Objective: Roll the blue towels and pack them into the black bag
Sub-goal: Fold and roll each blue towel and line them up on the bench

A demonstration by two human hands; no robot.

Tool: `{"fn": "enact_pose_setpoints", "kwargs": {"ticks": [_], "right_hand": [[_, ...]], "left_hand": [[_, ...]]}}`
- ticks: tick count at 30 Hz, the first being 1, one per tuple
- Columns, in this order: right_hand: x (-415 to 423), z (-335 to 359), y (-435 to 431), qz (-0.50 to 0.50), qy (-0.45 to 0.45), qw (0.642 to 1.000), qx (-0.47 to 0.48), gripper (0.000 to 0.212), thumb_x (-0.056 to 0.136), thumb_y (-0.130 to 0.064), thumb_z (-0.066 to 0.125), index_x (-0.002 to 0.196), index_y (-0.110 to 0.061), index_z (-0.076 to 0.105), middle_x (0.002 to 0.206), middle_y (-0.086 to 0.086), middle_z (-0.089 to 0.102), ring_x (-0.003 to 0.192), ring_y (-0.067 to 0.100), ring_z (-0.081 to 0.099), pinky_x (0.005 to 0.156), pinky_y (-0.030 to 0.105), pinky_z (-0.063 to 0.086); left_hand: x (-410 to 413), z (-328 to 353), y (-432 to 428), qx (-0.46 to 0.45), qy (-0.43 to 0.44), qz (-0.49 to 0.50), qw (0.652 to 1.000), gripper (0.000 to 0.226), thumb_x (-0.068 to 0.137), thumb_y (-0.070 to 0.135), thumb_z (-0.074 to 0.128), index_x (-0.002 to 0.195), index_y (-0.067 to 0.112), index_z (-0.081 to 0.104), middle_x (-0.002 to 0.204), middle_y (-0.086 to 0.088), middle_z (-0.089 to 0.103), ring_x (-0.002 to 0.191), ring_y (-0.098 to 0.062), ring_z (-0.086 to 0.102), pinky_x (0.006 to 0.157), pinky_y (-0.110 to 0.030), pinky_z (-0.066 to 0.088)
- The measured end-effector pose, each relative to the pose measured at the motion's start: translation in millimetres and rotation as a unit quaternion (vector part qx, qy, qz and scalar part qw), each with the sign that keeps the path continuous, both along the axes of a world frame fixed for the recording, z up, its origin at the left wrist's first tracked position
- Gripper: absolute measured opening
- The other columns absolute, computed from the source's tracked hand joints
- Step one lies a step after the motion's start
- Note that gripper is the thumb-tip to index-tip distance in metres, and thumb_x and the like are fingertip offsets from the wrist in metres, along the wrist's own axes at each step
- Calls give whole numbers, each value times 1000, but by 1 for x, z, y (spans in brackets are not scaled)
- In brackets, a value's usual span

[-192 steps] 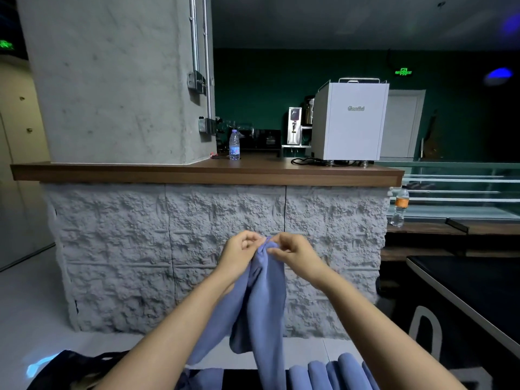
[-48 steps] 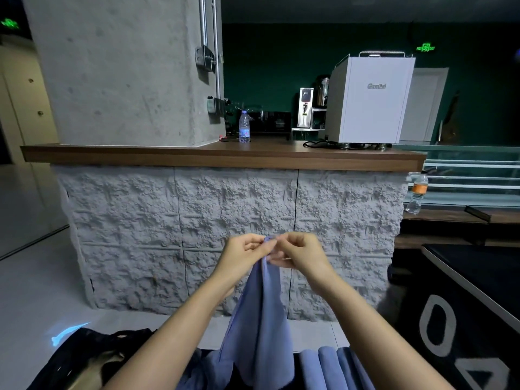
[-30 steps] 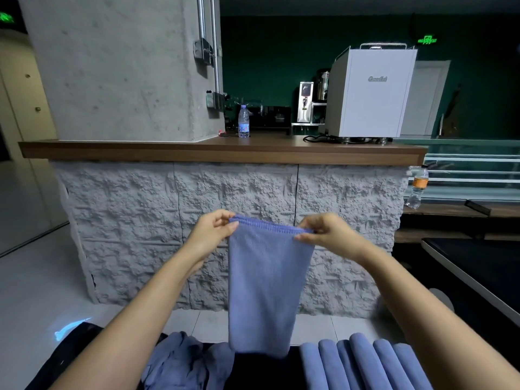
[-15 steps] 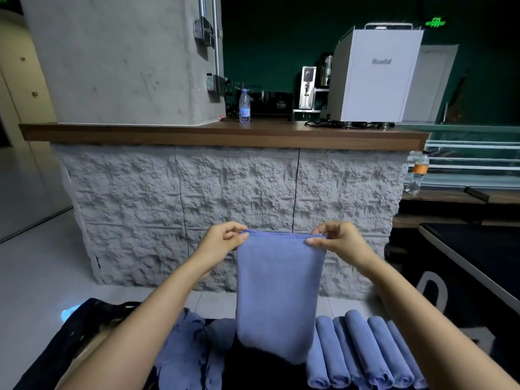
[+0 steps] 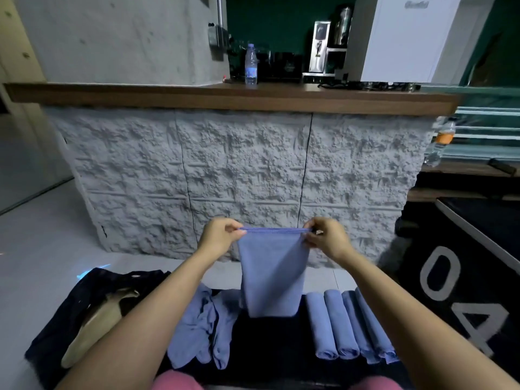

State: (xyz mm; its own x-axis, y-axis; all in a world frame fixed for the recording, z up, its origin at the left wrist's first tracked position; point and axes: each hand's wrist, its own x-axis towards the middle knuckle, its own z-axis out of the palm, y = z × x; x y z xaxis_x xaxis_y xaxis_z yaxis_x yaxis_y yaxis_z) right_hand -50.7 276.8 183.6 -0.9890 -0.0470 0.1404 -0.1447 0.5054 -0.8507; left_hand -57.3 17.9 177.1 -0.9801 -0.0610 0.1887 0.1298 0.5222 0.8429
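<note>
Holding a folded blue towel (image 5: pixel 271 274) up by its top hem.
Pinching the hem's left corner with the left hand (image 5: pixel 222 236) and its right corner with the right hand (image 5: pixel 326 240), fingers curled, hem pulled level between, cloth hanging straight down. Below the right hand, rolled blue towels (image 5: pixel 346 325) side by side on a dark surface (image 5: pixel 267 347); below the left hand, loose blue towels (image 5: pixel 202 327); further left, the slumped black bag (image 5: pixel 70 311).
</note>
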Motion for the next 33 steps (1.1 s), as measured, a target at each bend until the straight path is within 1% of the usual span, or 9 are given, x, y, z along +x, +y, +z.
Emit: {"fn": "enact_pose_setpoints", "kwargs": {"ticks": [5,7,10,13,16,19,24,29,33], "right_hand": [[-16,-24,-3,-36,100,991,82,15,82,-5,69,79,-18,62,80,0,69,70,13,64,65,30,50],[-15,-57,-1,-32,74,987,140,11,82,-14,70,82,-23,63,82,-3,69,73,12,64,64,32,49],[-2,-116,0,-8,41,971,237,6,85,-24,67,80,-23,63,81,-8,62,80,15,56,60,32,40],[25,-183,-4,14,-43,949,311,17,86,-27,59,73,-21,51,76,-6,51,72,18,48,58,33,34],[49,-243,-8,53,-114,927,354,13,89,-35,56,94,-24,61,95,-7,62,89,18,60,64,32,38],[60,-273,-14,70,-154,912,375,20,93,-30,49,109,-25,60,112,-4,63,106,20,59,68,32,35],[58,-287,-18,48,-210,910,354,22,90,-13,42,110,-20,45,104,9,64,95,31,61,65,32,36],[45,-295,-25,33,-244,902,354,17,91,-13,39,108,-16,41,107,10,60,86,29,55,67,33,38],[48,-302,-30,23,-122,908,401,17,86,-12,54,102,-16,49,106,3,50,97,27,54,56,33,33]], "left_hand": [[-24,-28,-12,-30,41,6,999,9,77,13,76,79,21,71,74,-2,69,70,-19,62,67,-32,51],[-24,-65,-16,-35,4,-2,999,18,76,13,76,74,28,68,69,1,67,63,-11,58,62,-29,48],[-7,-129,-12,-47,-55,-20,997,7,76,7,76,81,11,74,61,9,63,52,4,55,57,-16,41],[22,-203,-8,-55,-142,-42,987,6,77,2,74,82,3,74,49,32,57,57,17,55,58,-8,41],[47,-266,-11,-82,-213,-47,972,14,76,6,76,72,19,72,54,39,56,55,12,56,68,-28,53],[61,-299,-13,-102,-235,-41,966,5,77,13,76,78,17,75,57,42,55,61,6,58,70,-30,55],[61,-301,-8,-120,-256,-1,959,5,82,17,71,77,18,70,69,15,64,74,-8,65,72,-29,54],[48,-307,2,-170,-287,17,943,12,88,29,63,80,28,54,79,8,63,80,-14,63,66,-25,49],[48,-316,7,-244,-183,9,952,25,76,11,72,73,19,49,78,5,55,72,-16,56,56,-28,45]]}}
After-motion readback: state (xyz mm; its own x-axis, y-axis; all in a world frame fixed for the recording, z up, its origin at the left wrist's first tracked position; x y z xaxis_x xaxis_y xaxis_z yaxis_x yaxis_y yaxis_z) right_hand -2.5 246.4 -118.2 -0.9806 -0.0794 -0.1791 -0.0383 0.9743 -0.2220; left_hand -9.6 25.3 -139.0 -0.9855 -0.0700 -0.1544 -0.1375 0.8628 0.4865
